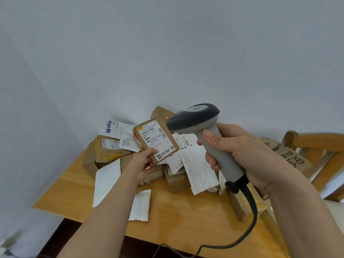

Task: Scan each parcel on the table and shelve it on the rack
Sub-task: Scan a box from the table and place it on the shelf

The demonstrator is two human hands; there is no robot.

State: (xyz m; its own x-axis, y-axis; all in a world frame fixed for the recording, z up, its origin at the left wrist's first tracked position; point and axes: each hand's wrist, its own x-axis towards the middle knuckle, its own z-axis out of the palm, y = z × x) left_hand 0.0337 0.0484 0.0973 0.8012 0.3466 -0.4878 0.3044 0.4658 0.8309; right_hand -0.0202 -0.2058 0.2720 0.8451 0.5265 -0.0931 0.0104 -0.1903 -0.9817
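The right hand (240,153) is wrapped around the grey handle of a barcode scanner (202,131), whose dark head leans toward a small cardboard parcel (156,140). The left hand (143,164) pinches that parcel by its lower corner, thumb on the labelled face, and holds it tilted in the air above the heap, just beside the scanner head without touching it. The scanner's black cable (249,211) loops down past the front edge of the bench (186,216) and runs out of view. Behind and below the hands, brown boxes and white mailer bags (107,181) lie piled toward the wall corner; how many is hard to tell, since they overlap. The near strip of the wooden bench is bare. A red dot (167,117) shows on a box behind. At the right, a wooden chair (316,144) is partly cut off by the frame.
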